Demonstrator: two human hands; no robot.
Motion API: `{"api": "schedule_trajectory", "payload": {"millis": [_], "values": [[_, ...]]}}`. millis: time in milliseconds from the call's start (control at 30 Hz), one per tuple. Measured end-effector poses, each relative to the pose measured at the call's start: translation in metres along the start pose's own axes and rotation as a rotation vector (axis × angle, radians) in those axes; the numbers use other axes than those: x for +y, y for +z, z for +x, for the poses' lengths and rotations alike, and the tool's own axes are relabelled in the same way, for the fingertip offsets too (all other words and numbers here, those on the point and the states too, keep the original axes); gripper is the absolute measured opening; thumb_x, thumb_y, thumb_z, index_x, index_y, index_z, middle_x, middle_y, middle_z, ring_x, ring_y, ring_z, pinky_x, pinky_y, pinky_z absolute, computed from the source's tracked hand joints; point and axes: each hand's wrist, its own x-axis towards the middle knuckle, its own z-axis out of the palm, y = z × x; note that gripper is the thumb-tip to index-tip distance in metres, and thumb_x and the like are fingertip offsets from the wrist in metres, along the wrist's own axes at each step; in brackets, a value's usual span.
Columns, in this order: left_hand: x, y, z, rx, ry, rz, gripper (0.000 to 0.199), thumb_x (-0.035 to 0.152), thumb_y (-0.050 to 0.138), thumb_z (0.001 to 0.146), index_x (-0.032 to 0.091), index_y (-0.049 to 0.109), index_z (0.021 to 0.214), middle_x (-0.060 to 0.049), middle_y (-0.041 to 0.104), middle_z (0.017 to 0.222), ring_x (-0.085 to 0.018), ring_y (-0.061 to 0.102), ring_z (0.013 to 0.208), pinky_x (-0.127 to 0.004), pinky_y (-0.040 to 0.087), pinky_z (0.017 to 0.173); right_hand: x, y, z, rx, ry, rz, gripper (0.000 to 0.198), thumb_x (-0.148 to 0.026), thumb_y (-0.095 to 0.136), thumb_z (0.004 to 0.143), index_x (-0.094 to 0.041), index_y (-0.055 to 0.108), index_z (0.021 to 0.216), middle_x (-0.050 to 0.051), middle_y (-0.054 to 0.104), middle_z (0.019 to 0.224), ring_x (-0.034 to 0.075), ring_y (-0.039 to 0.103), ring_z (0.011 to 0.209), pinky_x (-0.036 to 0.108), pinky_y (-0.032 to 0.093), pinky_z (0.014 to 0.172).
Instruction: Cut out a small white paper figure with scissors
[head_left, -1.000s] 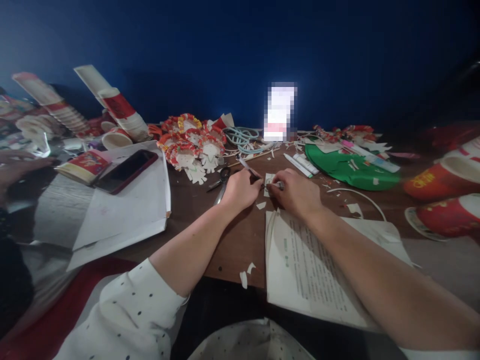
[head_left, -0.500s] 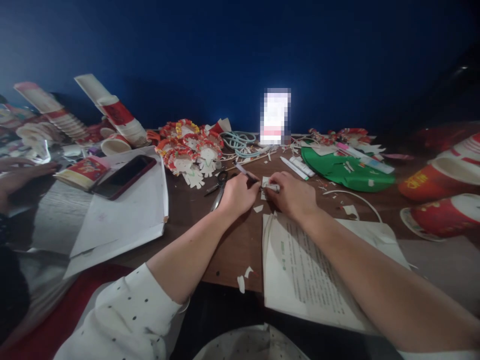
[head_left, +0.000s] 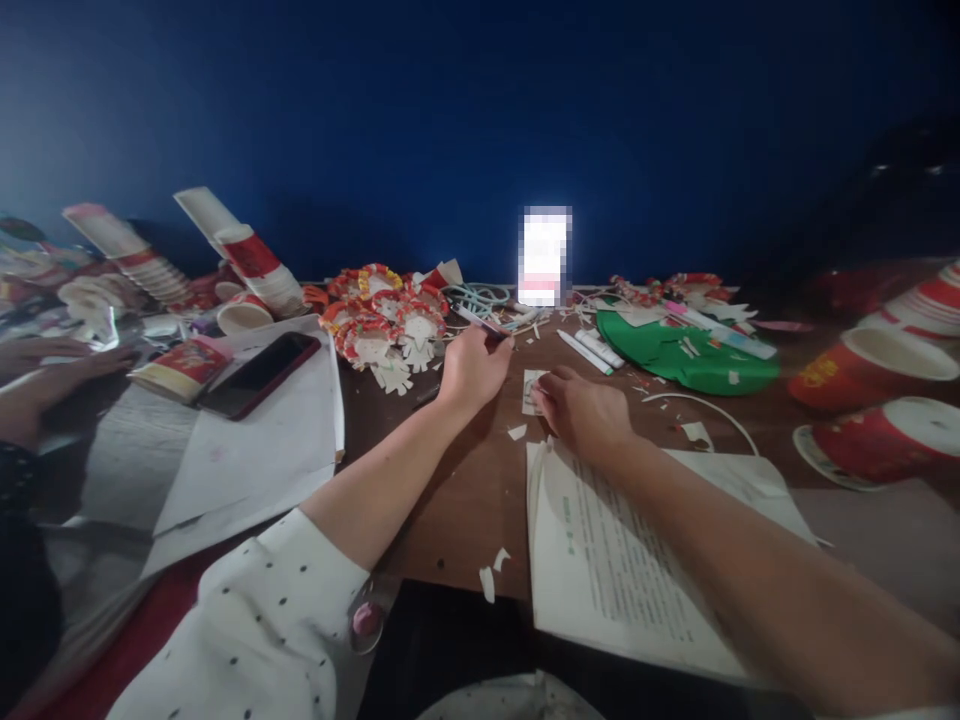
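Observation:
My left hand is closed around a pen, its pale barrel pointing up and left over the table. My right hand lies lower on the wood, fingers curled, with the fingertips on a small piece of white paper that carries a faint drawing. The hand covers part of that paper. Just left of it is a white paper scrap. Under my right forearm is a printed booklet. Two white markers lie beyond the hands.
Red-and-white paper crafts, a lit phone and a cut green sheet line the back. Red paper cups stand right. Left are a dark phone on white sheets and another person's hand.
My left hand has lifted away from the paper with the pen, up and slightly left. My right hand's fingers stay at the paper; the white object seen in them is out of sight.

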Motion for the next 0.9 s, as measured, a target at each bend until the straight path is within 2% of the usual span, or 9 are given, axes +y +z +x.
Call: {"api": "schedule_trajectory", "payload": {"millis": [133,300,467,700,900], "values": [[0.002,0.015,0.004,-0.040,-0.004,-0.013,0.017,0.028,0.066,0.090,0.018,0.075,0.100,-0.008,0.079,0.091,-0.022,0.075,0.092,-0.034,0.055,0.092,0.002,-0.002,-0.003,0.003,-0.027,0.025,0.037,-0.040,0.037,0.107,-0.025,0.070,0.115,0.005,0.069,0.126,0.019,0.070,0.086,0.030,0.035,0.057],[-0.008,0.028,-0.001,-0.037,-0.009,-0.041,0.015,0.026,0.067,0.089,0.017,0.076,0.098,-0.007,0.080,0.092,-0.021,0.075,0.090,-0.031,0.055,0.089,0.008,0.000,-0.003,0.005,-0.073,0.059,0.032,-0.038,0.041,0.105,-0.026,0.070,0.113,0.003,0.071,0.117,0.020,0.070,0.091,0.030,0.034,0.058],[-0.017,0.029,-0.002,-0.021,0.012,-0.076,0.015,0.025,0.066,0.089,0.017,0.076,0.097,-0.006,0.080,0.092,-0.019,0.075,0.088,-0.030,0.055,0.089,0.010,0.001,-0.003,0.005,-0.099,0.075,0.034,-0.037,0.041,0.105,-0.031,0.068,0.125,0.003,0.071,0.120,0.020,0.070,0.092,0.030,0.035,0.060],[-0.022,0.031,0.002,-0.026,0.003,-0.067,0.015,0.026,0.066,0.090,0.018,0.076,0.098,-0.006,0.080,0.093,-0.019,0.075,0.090,-0.030,0.055,0.089,0.011,-0.001,-0.006,-0.048,-0.117,0.025,0.040,-0.039,0.037,0.107,-0.034,0.071,0.127,0.003,0.069,0.126,0.019,0.070,0.091,0.030,0.038,0.062],[-0.018,0.031,0.002,-0.102,0.017,-0.008,0.015,0.024,0.067,0.089,0.018,0.078,0.098,-0.006,0.080,0.095,-0.019,0.074,0.092,-0.028,0.055,0.089,0.009,-0.004,-0.006,-0.070,-0.110,-0.001,0.040,-0.038,0.037,0.106,-0.035,0.071,0.126,0.002,0.069,0.125,0.019,0.071,0.086,0.030,0.038,0.061]]}}
